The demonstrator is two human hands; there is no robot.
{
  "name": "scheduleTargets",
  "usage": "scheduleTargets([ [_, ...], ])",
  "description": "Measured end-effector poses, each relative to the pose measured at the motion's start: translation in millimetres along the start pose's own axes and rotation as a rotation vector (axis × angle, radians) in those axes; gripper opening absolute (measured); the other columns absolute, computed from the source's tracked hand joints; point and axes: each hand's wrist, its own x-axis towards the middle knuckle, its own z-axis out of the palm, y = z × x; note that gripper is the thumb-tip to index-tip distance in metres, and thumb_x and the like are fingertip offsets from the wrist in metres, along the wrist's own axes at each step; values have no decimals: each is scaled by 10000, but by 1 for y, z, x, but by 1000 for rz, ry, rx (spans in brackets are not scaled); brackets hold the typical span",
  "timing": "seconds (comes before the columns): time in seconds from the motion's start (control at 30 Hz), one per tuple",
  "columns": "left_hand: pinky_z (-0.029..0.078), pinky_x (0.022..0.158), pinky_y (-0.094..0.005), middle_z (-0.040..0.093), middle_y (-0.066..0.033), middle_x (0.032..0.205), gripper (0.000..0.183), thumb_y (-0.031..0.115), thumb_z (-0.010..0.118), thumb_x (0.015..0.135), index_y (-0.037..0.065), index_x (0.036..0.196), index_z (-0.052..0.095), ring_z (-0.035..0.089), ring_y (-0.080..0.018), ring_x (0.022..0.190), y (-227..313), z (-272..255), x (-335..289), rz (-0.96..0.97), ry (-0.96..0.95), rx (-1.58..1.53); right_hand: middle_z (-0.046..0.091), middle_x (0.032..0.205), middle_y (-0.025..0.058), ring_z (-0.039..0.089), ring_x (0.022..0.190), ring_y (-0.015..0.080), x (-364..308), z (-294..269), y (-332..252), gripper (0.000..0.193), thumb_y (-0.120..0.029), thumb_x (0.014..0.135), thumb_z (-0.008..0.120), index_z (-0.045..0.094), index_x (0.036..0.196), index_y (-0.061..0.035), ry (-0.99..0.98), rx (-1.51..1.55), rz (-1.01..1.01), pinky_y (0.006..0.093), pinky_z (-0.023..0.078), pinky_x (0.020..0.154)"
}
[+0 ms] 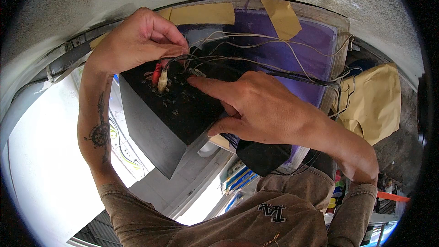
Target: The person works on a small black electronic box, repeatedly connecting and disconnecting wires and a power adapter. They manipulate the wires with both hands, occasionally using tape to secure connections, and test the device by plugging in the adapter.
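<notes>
- L hand (130,41): thumb + index closed tip to tip at the black leads (195,58); can't tell if a lead's actually pinched.
- R hand (258,105): spread, not clenched; index points onto black panel (183,110) of grey box (153,128), thumb by its near R corner. Can't confirm contact.
- Box loc: L end of purple bench (315,41); support underneath hidden.
- Handling (est.): box rigid, prob. heavy-ish; hold by side edges, keep off panel fittings. Leads light, floppy, easy to kink.
- Red plug (156,74) + off-white plug (162,81) stand in panel, side by side. Prob. stiff; take by plug body, don't yank lead.
- In the way: pale wires (224,32) run loose across bench to its R edge; snag risk.
- Black object (263,155) at bench near edge, under R wrist; type unclear.
- Brown paper (281,18) at far edge; bigger brown sheet (372,103) past R edge.
</notes>
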Motion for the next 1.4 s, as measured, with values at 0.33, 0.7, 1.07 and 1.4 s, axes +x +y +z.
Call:
scheduleTargets([
  [0.33,600,817,-237,798,-97,964,190,82,783,947,-33,1099,785,743,-112,870,1,1,-1,21,2,-17,669,608,141,709,568,304,-1,-3,-2,809,-245,829,874,514,1494,40,-21,-4,17,402,517,547],
  [0.7,593,829,-230,797,-93,957,182,73,775,950,-40,1093,780,741,-106,879,0,0,0,18,-2,-17,669,610,144,704,557,294,0,-2,0,816,-241,826,879,513,1495,50,-12,12,-1,401,515,540],
  [1.07,584,795,-229,791,-88,930,179,90,779,947,-48,1061,778,734,-101,854,3,1,0,-15,3,10,677,627,148,719,591,312,0,-2,-2,807,-230,821,881,519,1492,35,-9,14,18,413,529,564],
  [1.4,549,587,-252,752,-49,851,97,66,758,960,-22,999,747,681,-102,673,-1,4,0,-16,22,-1,687,659,164,722,640,357,-1,-2,-1,811,-210,791,892,532,1483,11,-13,5,44,447,531,582],
])
